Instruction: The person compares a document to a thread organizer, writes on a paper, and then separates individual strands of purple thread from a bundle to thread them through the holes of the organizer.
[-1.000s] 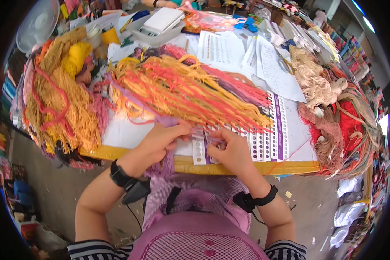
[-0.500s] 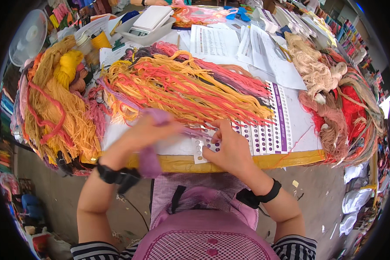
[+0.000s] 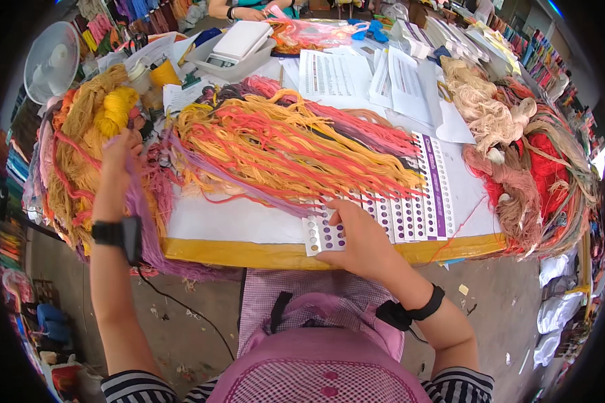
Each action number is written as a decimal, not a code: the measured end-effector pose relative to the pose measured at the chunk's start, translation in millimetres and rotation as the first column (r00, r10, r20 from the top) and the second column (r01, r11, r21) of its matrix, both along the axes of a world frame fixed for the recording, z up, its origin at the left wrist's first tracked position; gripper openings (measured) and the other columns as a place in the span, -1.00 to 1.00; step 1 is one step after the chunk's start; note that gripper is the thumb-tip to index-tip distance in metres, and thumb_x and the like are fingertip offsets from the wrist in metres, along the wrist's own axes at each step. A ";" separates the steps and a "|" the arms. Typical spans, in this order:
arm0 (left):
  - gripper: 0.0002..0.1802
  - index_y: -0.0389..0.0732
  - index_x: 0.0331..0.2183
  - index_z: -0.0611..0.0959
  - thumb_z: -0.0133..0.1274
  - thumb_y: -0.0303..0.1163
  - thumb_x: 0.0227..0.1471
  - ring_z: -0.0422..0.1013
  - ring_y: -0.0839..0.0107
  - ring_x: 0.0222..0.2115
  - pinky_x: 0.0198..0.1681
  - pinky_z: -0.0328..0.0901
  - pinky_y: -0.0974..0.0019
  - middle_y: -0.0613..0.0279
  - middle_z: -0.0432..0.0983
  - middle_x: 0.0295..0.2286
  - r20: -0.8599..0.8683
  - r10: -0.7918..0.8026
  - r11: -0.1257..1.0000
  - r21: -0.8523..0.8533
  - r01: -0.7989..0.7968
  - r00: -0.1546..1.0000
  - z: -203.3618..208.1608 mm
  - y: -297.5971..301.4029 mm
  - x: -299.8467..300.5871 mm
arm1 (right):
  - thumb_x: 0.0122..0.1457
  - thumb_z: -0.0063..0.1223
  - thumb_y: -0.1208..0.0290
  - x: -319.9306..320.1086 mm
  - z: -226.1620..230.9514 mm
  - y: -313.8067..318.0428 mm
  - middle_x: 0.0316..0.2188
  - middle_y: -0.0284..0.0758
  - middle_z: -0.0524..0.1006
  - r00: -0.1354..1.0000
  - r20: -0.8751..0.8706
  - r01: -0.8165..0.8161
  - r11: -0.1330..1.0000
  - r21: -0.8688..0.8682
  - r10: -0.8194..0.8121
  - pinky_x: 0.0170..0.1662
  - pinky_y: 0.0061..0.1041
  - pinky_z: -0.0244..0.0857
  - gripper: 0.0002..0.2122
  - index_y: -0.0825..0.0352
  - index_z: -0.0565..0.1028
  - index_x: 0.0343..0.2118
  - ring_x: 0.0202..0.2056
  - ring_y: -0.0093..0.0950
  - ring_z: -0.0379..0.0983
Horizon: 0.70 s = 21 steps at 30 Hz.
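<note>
My left hand (image 3: 122,151) is over the heap of yarn on the left, closed on a hank of purple yarn (image 3: 148,232). Its strands hang past my wrist and over the table edge. On the perforated white cards (image 3: 418,215) rests my right hand (image 3: 363,238), thumb and forefinger apart, nearest the leftmost card (image 3: 312,243). A lighter purple bundle of strands (image 3: 249,188) slants across the table and ends by that forefinger. Coral and yellow-orange strands (image 3: 282,138) lie fanned out, their ends along the cards' upper part. The right hand's other fingers are partly hidden.
Orange and tan yarn (image 3: 70,158) is heaped at the left, beige hanks (image 3: 480,101) and red yarn (image 3: 548,164) at the right. Behind are a white scale (image 3: 242,41) in a tray, printed sheets (image 3: 333,74) and a fan (image 3: 50,64). Another person's hand (image 3: 249,13) is at the far side.
My left hand has moved left and away from me, from beside the cards to the left heap, drawing purple yarn along. My right hand stays at the cards, its thumb and forefinger farther apart.
</note>
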<state>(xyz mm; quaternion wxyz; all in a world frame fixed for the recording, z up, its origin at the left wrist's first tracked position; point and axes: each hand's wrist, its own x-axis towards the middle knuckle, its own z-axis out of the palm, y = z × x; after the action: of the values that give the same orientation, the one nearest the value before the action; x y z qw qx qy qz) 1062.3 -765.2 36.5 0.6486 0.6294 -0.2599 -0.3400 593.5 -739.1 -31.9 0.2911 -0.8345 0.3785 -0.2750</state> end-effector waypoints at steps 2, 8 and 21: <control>-0.60 -0.17 -0.02 0.47 -0.06 -0.16 0.17 0.32 0.34 -0.10 -0.13 0.28 0.15 0.25 0.44 -0.17 -0.106 -0.091 0.994 -0.075 0.084 0.990 -3.2 5.8 -51.8 | -0.20 0.34 0.32 2.0 2.1 2.7 -0.29 -0.19 0.45 0.999 -0.022 0.029 0.999 0.027 -0.029 -0.14 -0.29 0.29 -0.35 0.37 0.27 -0.01 -0.19 -0.21 0.40; -0.29 -0.27 0.10 0.35 -0.31 0.14 0.20 0.25 0.24 0.05 0.09 0.16 -0.06 0.14 0.36 0.01 -0.516 -0.529 0.831 -0.153 0.535 0.674 2.5 58.9 -230.1 | -0.10 0.32 0.36 11.2 12.3 6.3 -0.34 -0.32 0.46 0.996 0.027 0.082 0.996 -0.029 -0.082 -0.22 -0.50 0.34 -0.45 0.38 0.34 -0.04 -0.34 -0.45 0.41; -0.53 -0.24 0.08 0.43 -0.28 -0.25 0.22 0.19 0.36 0.12 0.18 0.07 0.28 0.15 0.30 0.09 -0.216 -0.814 0.572 -0.130 0.810 0.539 -5.7 76.1 -279.4 | 0.19 0.04 0.41 -2.6 27.4 25.3 -0.34 -0.48 0.50 0.649 0.709 -0.463 0.597 0.655 -0.275 -0.19 -0.66 0.21 -0.86 0.35 0.49 -0.26 -0.30 -0.71 0.34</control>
<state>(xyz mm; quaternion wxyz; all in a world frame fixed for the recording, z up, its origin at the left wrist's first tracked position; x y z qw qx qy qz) 782.8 -689.1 30.8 0.4491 0.3841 -0.4395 -0.6764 590.9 -713.8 -4.4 0.7749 -0.4394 0.2519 -0.3781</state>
